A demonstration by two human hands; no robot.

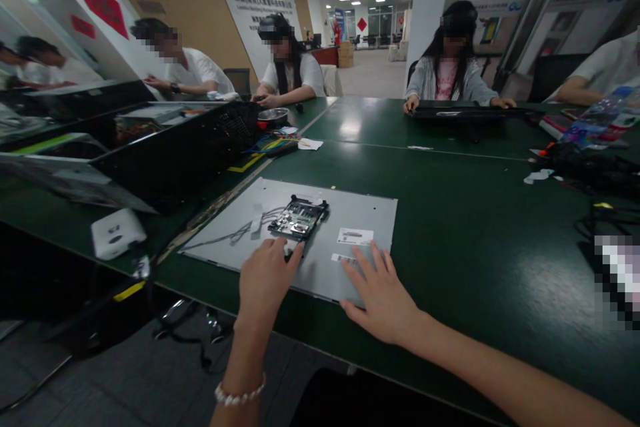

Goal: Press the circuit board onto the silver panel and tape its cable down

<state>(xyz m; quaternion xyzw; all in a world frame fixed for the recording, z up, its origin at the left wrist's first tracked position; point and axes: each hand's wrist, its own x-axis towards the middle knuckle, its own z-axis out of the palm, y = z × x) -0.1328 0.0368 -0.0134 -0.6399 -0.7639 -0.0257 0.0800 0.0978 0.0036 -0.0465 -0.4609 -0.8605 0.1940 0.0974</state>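
A grey metal panel [370, 213] lies flat on the green table [475, 233] in front of me. A small circuit board [299, 219] sits on its middle, with thin grey cables [240, 232] running off to the left. My left hand [266, 279] rests on the panel's near edge, fingertips touching the board's near side; whether it pinches anything is unclear. My right hand [383, 287] lies flat on the panel with fingers spread, next to two white labels [354, 236].
A black open computer case [175, 147] stands to the left, a white box [117, 232] beside it. Coloured wires and a metal bowl [273, 116] lie further back. Other people sit around the table, one at a black device [463, 111]. Black cables [595, 170] clutter the right.
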